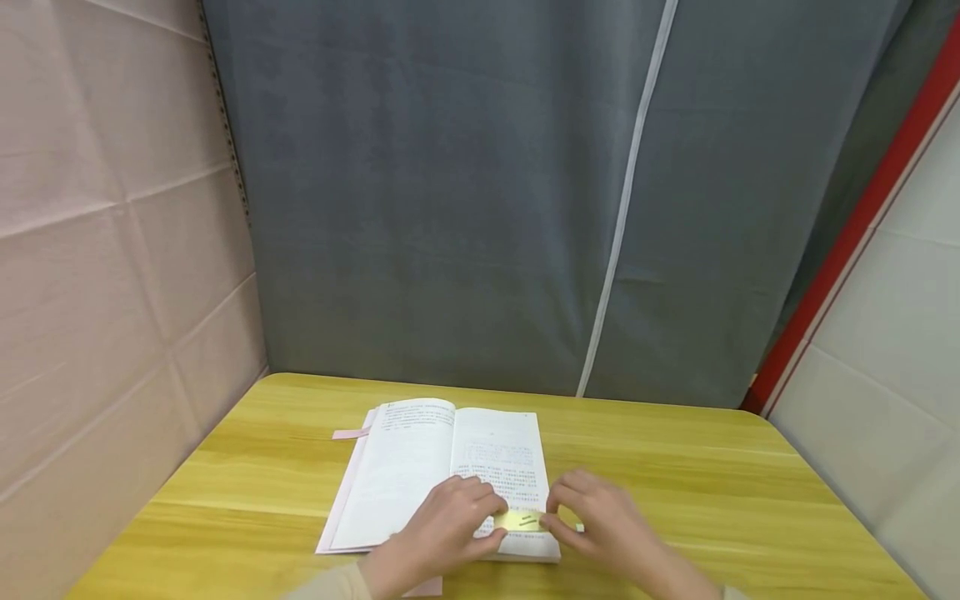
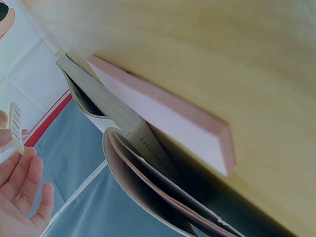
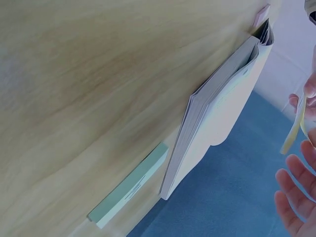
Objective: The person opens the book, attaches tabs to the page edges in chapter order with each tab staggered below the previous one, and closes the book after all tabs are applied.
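Yellow paper forms the small note strip, which is located between the two hands, above the lower part of the right page of the open book. Dark marks are printed on its face.

Left hand: grasping. The thumb and a fingertip pinch the left end of the strip; the remaining fingers are loosely bent. Right hand: grasping. The thumb and forefinger pinch the opposite end. In the right wrist view, the strip shows as two thin layers, parted near the fingertips; the number of sheets cannot be told.

The book lies face up on the wood-grain table, with printed text on both pages. A pink tab projects from its left edge. A pink block rests on the table just beside the near edge of the book. A pale green block, bearing dark marks, rests beside the right edge, partly hidden by the right hand in the head view.

Surroundings: a grey-blue curtain stands behind the table and carries a white strip. Pale cloth covers the left side. A red band borders the white cloth on the right.
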`<state>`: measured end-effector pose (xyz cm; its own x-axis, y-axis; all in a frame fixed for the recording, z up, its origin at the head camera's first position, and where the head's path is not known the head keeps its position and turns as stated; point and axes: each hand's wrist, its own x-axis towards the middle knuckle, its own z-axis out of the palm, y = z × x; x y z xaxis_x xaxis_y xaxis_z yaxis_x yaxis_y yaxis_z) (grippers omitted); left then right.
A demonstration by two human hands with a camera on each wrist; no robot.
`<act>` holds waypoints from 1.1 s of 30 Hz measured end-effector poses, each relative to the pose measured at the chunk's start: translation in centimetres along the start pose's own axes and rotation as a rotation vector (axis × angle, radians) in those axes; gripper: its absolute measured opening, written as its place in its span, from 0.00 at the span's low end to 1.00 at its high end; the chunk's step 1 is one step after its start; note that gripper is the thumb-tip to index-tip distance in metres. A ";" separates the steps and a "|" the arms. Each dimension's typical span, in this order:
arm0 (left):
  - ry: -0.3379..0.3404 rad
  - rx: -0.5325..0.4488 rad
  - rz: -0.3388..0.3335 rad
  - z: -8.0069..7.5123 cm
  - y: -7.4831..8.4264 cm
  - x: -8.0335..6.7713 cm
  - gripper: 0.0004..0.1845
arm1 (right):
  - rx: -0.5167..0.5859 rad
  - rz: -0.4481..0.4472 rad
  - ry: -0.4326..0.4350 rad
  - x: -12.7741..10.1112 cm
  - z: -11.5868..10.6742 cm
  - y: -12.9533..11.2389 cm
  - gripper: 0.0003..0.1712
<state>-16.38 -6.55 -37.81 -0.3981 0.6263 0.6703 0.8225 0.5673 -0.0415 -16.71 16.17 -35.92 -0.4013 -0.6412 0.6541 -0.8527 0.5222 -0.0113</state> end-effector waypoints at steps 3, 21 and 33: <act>-0.004 0.001 -0.006 0.0 0.0 -0.1 0.08 | -0.004 -0.002 0.012 0.0 0.1 -0.2 0.11; -0.076 0.015 0.031 0.6 0.2 -0.1 0.09 | 0.068 -0.111 0.052 0.4 -0.1 -1.0 0.11; -0.043 -0.014 0.057 0.9 0.3 0.0 0.09 | 0.103 -0.068 0.076 0.6 -0.2 -1.0 0.11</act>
<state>-16.52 -5.88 -38.50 -0.3676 0.6797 0.6347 0.8495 0.5232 -0.0682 -16.01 15.34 -35.40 -0.3181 -0.6271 0.7110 -0.9086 0.4157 -0.0399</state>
